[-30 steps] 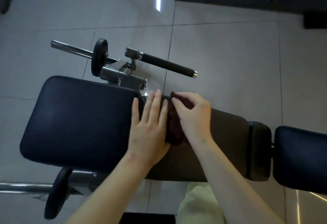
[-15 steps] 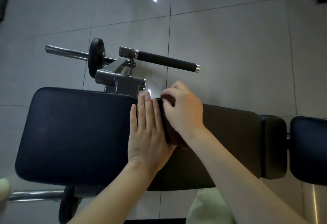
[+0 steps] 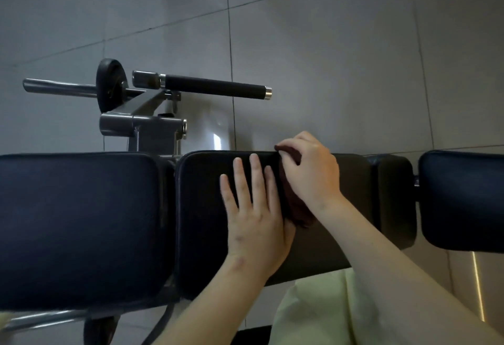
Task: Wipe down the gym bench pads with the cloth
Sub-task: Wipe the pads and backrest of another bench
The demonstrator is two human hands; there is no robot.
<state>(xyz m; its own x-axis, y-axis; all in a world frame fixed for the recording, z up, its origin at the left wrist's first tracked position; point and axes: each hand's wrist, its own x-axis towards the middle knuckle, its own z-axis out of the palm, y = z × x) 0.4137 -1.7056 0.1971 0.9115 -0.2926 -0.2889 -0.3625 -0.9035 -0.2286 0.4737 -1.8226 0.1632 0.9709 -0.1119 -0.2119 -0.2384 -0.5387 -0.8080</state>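
**Cloth bunched at far edge of bench pad**

The dark cloth point(image 3: 297, 212) lies bunched on the middle pad point(image 3: 201, 208), reaching its far edge and gripped under the curled fingers of our right hand point(image 3: 311, 170). Our left hand point(image 3: 253, 208) presses flat beside it, fingers straight, holding nothing. We judge so tight a wad may leave strips unwiped, or slip over the edge to the floor point(image 3: 327, 58). Half a second ago both hands sat at the seam with the large pad point(image 3: 81, 222); now they are further right.

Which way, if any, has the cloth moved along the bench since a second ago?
Yes: the cloth in the right hand has slid right along the middle pad, away from the large left pad.
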